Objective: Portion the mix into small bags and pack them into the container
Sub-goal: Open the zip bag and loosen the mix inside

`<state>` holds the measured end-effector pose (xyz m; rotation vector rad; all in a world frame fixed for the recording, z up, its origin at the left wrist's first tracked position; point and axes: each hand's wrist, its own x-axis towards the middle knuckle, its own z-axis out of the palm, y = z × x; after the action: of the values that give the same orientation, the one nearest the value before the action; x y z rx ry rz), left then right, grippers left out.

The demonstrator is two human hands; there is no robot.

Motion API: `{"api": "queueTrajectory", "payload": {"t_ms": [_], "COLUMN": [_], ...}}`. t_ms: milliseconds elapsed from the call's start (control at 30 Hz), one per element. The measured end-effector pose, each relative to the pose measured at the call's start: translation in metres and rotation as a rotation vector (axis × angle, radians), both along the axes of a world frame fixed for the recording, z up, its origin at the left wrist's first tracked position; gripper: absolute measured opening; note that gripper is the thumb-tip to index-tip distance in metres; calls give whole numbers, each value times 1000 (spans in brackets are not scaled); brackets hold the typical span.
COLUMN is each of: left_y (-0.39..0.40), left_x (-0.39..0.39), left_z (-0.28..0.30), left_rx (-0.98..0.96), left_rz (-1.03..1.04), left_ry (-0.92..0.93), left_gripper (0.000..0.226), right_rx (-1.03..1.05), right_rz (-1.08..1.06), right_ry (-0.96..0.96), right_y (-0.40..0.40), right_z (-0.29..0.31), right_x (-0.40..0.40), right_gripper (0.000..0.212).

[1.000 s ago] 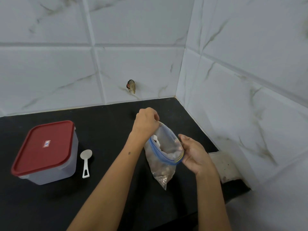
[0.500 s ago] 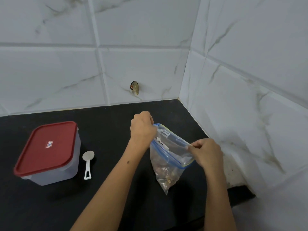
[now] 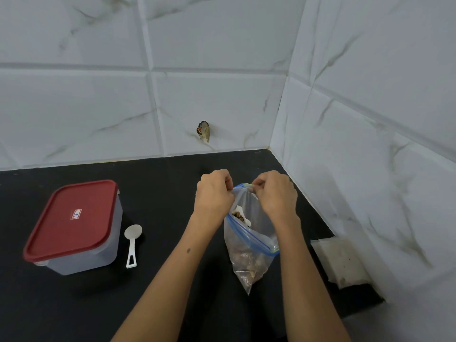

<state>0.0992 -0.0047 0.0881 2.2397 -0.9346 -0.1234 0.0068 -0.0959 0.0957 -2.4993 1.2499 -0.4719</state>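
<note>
A clear zip bag [image 3: 249,253] with a blue seal strip hangs above the black counter, with brown mix in its lower half. My left hand [image 3: 213,196] pinches the bag's top edge on the left, and my right hand [image 3: 277,195] pinches the same edge right beside it. The bag's mouth gapes below my hands. At the left stands a translucent container [image 3: 81,245] with its red lid [image 3: 71,218] on. A white plastic scoop [image 3: 132,244] lies face down just right of the container.
The black counter [image 3: 160,198] runs into a corner of white marble-look tiles at the back and right. A flat whitish packet [image 3: 341,262] lies against the right wall. A small brownish object [image 3: 203,130] sticks out of the back wall.
My right hand has moved up and left from the bag's far rim to its top edge, close to my left hand. The bag's mouth has narrowed at the top.
</note>
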Motion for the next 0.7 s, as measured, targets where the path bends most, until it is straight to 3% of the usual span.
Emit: {"api": "queueTrajectory", "payload": {"t_ms": [167, 300, 500, 567, 633, 700], "left_y": [3, 0, -5, -8, -10, -10], "left_x": [2, 4, 13, 15, 17, 18], "left_z": [-3, -1, -12, -14, -14, -13], "left_rx": [-38, -64, -42, -54, -99, -201], "left_rz": [-11, -18, -51, -40, 7, 33], "left_ry": [98, 139, 404, 584, 897, 1286], "left_gripper": [23, 15, 27, 29, 26, 29], "right_rx": [71, 160, 395, 562, 788, 1042], "right_rz": [110, 156, 133, -9, -34, 12], "right_ry": [-28, -50, -83, -69, -71, -262], "right_y": [-5, -14, -16, -19, -22, -28], "right_z": [-8, -9, -14, -13, -14, -18], "right_x": [1, 2, 9, 17, 15, 11], "right_gripper": [22, 20, 27, 25, 17, 18]}}
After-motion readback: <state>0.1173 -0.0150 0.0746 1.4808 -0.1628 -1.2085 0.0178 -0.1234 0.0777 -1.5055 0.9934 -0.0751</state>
